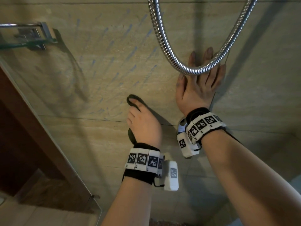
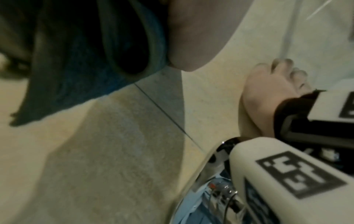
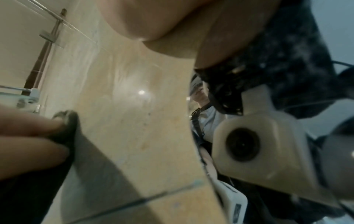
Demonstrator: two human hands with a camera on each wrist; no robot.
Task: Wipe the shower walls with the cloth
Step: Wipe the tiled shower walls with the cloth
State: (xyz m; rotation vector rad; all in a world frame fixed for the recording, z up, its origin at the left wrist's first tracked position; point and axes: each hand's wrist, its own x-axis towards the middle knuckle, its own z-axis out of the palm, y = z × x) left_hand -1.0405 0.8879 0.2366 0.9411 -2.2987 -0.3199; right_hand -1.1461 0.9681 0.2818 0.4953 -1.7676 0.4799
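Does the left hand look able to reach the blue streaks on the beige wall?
Probably yes: left hand, pressing the dark cloth, sits just below the blue streaks, bare beige wall between.

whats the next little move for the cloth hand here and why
Probably slide the left hand, which presses the cloth to the wall, up and to the left: blue streaks cover that area, while the right hand rests flat behind the hose.

Two hands, left [image 1: 144,126] and right [image 1: 197,88], one cloth [image 1: 132,136], one shower hose [image 1: 164,46], one glass shelf [image 1: 19,44]
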